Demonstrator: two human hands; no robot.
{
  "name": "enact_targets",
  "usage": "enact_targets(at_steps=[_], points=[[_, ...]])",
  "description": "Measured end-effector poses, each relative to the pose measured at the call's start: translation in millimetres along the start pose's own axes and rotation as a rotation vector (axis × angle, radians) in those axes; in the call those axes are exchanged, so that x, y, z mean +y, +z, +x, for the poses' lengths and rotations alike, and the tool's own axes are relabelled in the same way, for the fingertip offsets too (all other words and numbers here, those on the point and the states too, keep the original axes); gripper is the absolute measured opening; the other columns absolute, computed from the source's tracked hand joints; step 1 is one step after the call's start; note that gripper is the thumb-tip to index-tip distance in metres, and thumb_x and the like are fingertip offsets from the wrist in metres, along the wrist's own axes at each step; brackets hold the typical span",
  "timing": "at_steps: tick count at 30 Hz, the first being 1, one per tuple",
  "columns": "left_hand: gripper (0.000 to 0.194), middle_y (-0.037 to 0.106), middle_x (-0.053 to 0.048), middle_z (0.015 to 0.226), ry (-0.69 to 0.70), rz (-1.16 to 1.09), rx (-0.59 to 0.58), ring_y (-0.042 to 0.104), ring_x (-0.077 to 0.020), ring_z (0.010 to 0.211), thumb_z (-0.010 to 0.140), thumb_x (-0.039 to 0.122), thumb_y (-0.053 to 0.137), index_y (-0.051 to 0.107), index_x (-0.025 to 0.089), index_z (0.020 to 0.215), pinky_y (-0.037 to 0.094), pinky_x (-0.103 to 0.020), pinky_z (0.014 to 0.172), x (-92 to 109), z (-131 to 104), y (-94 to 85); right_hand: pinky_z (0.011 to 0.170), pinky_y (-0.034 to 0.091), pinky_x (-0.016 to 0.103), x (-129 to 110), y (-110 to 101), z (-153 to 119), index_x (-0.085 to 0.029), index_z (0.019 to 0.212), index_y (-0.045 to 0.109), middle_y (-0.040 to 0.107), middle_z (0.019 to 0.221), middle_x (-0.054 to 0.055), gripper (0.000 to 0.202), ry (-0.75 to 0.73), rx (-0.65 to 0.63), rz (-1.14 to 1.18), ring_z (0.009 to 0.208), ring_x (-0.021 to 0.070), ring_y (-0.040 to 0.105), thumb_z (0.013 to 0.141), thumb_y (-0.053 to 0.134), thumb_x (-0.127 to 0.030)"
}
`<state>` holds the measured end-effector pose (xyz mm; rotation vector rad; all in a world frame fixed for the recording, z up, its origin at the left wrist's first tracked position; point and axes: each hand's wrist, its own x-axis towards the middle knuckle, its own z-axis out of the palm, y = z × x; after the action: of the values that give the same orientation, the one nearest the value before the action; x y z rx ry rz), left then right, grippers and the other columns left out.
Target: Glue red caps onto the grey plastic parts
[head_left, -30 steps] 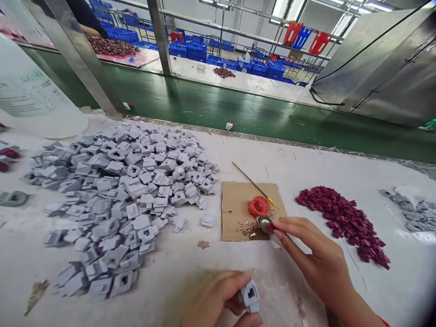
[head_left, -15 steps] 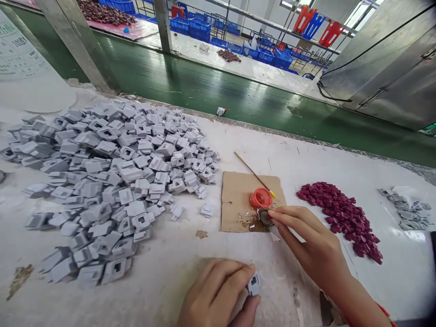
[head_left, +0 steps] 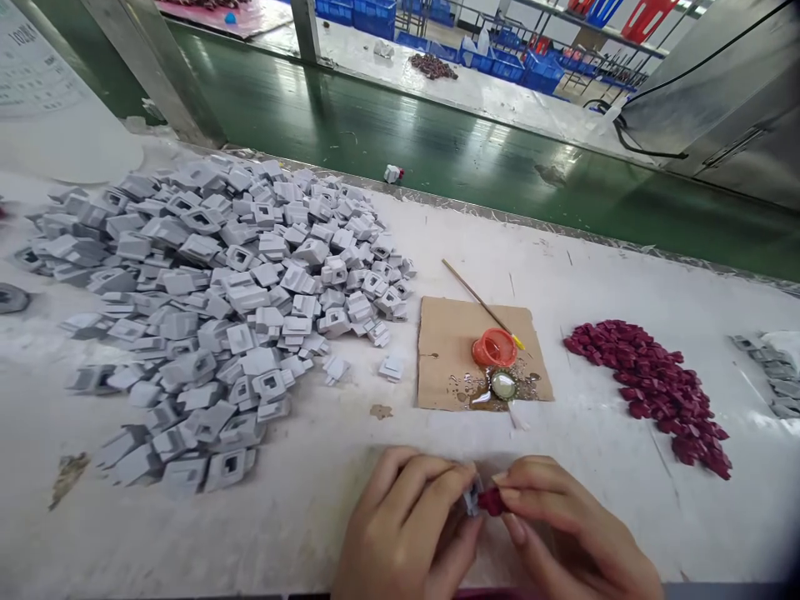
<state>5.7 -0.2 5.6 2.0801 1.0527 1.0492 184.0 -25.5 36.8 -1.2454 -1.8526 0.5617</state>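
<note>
Near the table's front edge, my left hand pinches a small grey plastic part between thumb and fingers. My right hand grips a small dark red plastic part and holds it against the grey part's right side. Whether the red part sits inside the grey one's opening I cannot tell, since fingers cover much of both. Beyond the hands lies a cardboard piece wet with liquid, bearing a bottle cap, a small red cup and a thin brush.
A large pile of grey parts covers the left of the table. Dark red parts are heaped at the right, with more grey pieces farther right. Behind runs a green conveyor belt; a white bucket stands back left.
My right hand has left the bottle cap and come down beside my left hand; a dark red part now shows in its fingers, touching the grey part. The view has tilted down slightly.
</note>
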Motion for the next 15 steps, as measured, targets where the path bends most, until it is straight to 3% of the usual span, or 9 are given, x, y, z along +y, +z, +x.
enact_targets(at_steps=[4,9,12,15], points=[[0.028,0.069,-0.003,0.092,0.006,-0.006,-0.009,0.056,-0.0171,0.086,0.082,0.013,0.068,0.064,0.016,0.11,0.054,-0.026,0.077,0.2,-1.0,-1.3,0.083,0.056,0.021,1.4,-1.4,-0.4,-0.016,0.106,0.061,0.065,0.097,0.006,0.027,-0.028,-0.027,-0.035,0.096,0.0139,0.062,0.086,0.054,0.0],[0.027,0.07,-0.003,0.092,-0.032,-0.019,0.0,0.056,-0.017,0.085,0.083,0.011,0.067,0.064,0.017,0.11,0.054,-0.027,0.078,2.3,1.3,-0.8,0.082,0.058,0.025,2.8,-7.8,-7.5,-0.014,0.113,0.06,0.062,0.106,0.01,0.029,-0.069,-0.157,-0.106,0.104,0.0178,0.06,0.088,0.054,0.0],[0.029,0.07,-0.003,0.093,-0.029,-0.004,-0.018,0.057,-0.0165,0.087,0.082,0.012,0.067,0.064,0.018,0.11,0.053,-0.025,0.079,1.6,2.0,-1.3,0.083,0.058,0.027,2.7,-6.2,-5.3,-0.014,0.113,0.061,0.063,0.104,0.01,0.027,-0.079,-0.126,-0.114,0.103,0.0187,0.061,0.09,0.053,-0.001],[0.028,0.07,-0.003,0.094,0.071,0.079,-0.028,0.059,-0.0161,0.088,0.081,0.012,0.067,0.064,0.017,0.109,0.052,-0.023,0.081,-2.7,-3.0,-1.6,0.083,0.058,0.027,0.2,-2.8,0.6,-0.015,0.114,0.06,0.065,0.101,0.01,0.022,-0.094,-0.097,-0.091,0.1,0.0171,0.063,0.097,0.047,-0.008]])
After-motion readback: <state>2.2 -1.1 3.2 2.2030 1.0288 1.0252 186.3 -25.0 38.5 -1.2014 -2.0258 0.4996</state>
